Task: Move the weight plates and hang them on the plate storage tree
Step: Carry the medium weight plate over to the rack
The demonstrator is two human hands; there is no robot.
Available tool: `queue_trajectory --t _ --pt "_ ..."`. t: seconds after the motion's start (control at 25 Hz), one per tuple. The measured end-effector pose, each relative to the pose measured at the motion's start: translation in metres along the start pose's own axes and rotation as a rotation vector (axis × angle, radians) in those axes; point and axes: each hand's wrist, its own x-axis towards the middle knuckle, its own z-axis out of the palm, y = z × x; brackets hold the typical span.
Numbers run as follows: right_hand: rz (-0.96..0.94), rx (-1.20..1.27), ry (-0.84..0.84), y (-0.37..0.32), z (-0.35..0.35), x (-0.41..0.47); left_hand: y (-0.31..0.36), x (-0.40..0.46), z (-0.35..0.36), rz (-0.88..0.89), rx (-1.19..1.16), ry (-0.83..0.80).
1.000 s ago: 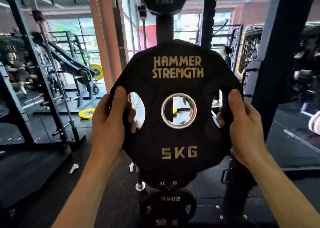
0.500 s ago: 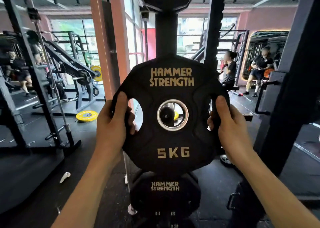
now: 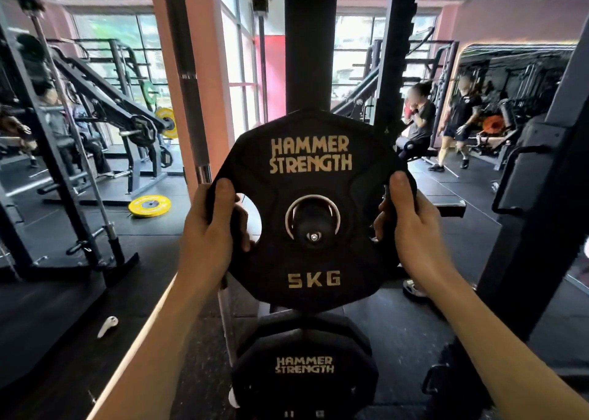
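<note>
A black 5 kg weight plate (image 3: 310,164) with gold "HAMMER STRENGTH" lettering is upright in front of me. My left hand (image 3: 212,231) grips its left edge through a hand slot, and my right hand (image 3: 406,225) grips its right edge. The plate's steel-ringed centre hole sits around the end of a black peg (image 3: 312,225) of the plate storage tree, whose black upright post (image 3: 310,53) rises behind the plate. The peg's bolted tip shows inside the hole. Below hangs another black plate (image 3: 304,368) on a lower peg.
A steel barbell (image 3: 191,101) stands upright just left of the tree. A black rack column (image 3: 548,177) is close on the right. A yellow plate (image 3: 149,206) and a small white object (image 3: 107,326) lie on the floor at left. People exercise at the back right.
The plate has moved forward onto the tree: its centre hole, see-through a second ago, now has the peg's end inside it. Both hands kept their grip.
</note>
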Motion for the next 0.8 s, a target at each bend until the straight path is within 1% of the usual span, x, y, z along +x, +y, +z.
queue_trajectory --t 0.24,0.4,0.8 --pt "0.004 -0.056 0.028 0.032 0.016 0.068 -0.038 0.056 0.026 -0.048 -0.026 0.001" --pt "-0.002 -0.057 0.034 0.055 0.026 0.102 -0.056 0.085 0.036 -0.021 -0.001 -0.012" --pt "-0.056 -0.059 0.035 0.074 0.033 0.128 -0.071 0.109 0.045 0.02 0.029 -0.049"
